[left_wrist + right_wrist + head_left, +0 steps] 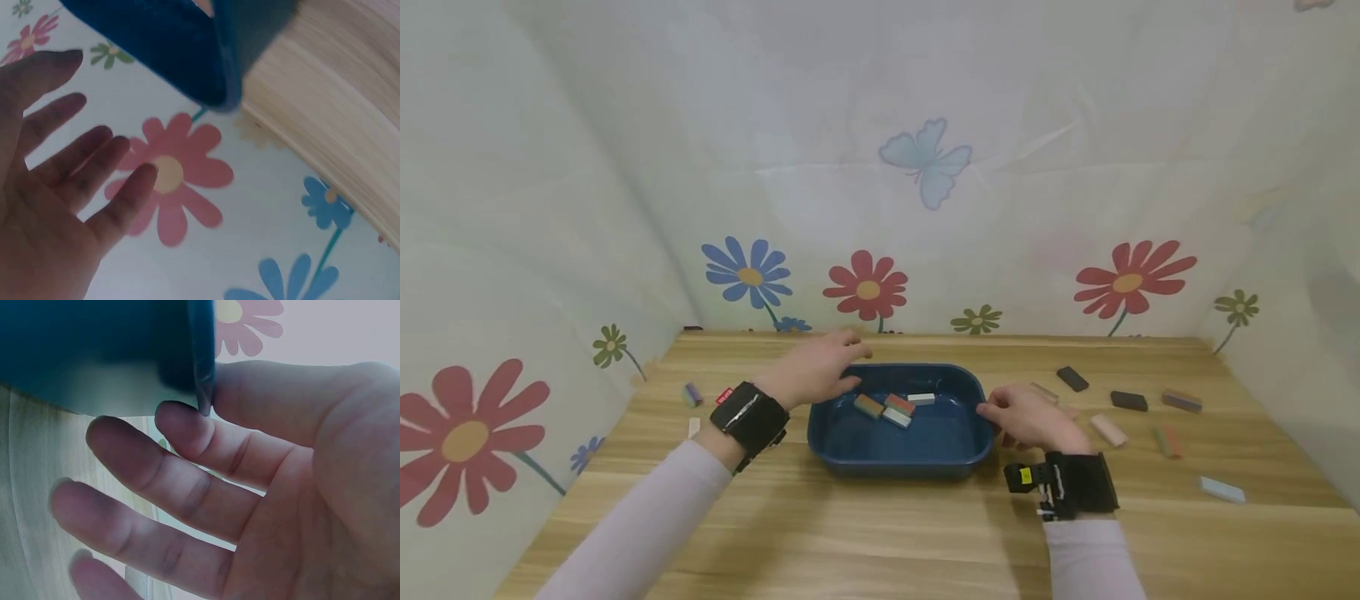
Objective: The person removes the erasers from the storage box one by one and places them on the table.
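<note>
A dark blue rectangular basin (902, 469) stands in the middle of the wooden table, holding several small blocks, among them a white block (921, 399) and an orange-and-green block (869, 406). At its right side, my right hand (1026, 415) pinches the rim between thumb and index finger. The right wrist view shows that thumb (269, 394) against the basin wall (100, 356), the other fingers spread below. My left hand (812, 367) hovers by the basin's back left corner, fingers loosely bent and holding nothing. In the left wrist view its fingers (81, 156) are apart from the basin (169, 37).
Right of the basin lie several loose blocks, including a black block (1129, 401), a pink block (1108, 430) and a light blue block (1221, 489). On the left are a purple-and-green block (692, 394) and a red block (724, 396). A flowered cloth (1000, 208) hangs behind the table.
</note>
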Tool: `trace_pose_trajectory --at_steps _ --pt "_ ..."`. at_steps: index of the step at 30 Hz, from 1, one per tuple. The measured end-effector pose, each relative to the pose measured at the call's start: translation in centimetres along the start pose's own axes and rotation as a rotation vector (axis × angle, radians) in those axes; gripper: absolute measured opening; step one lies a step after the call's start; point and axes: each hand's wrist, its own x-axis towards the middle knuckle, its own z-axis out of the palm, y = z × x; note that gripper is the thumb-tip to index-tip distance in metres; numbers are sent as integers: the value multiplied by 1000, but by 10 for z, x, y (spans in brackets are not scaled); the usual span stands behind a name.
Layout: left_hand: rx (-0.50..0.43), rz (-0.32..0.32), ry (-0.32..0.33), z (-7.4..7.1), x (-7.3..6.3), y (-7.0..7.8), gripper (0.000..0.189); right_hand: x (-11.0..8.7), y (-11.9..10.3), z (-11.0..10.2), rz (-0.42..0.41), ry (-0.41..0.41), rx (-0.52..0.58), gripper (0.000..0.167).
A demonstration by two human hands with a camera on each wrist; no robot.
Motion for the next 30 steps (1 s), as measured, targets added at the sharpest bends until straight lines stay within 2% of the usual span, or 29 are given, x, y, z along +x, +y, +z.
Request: trace_pose_trajectory --at_steps 4,6,10,15,18,22,26,30 --pt "-28 43 -146 10 21 20 49 -1 1 -2 0 2 0 27" --pt "-36 66 -192 15 31 28 47 -1 2 -2 2 6 -6 28" --pt "-14 93 -228 23 45 39 35 -1 2 -2 0 11 -12 29" --pt "-16 14 -265 30 51 43 20 0 2 0 -1 -5 23 27" --pt "-29 -28 -266 31 52 43 13 2 2 0 -2 -9 34 27" --pt "-34 -101 -278 31 51 44 10 3 3 -1 -1 2 33 26" --pt "-19 -196 -328 32 48 47 8 3 4 -1 -6 3 34 27" --pt "-17 -240 -362 35 45 51 9 3 5 1 -3 2 33 27"
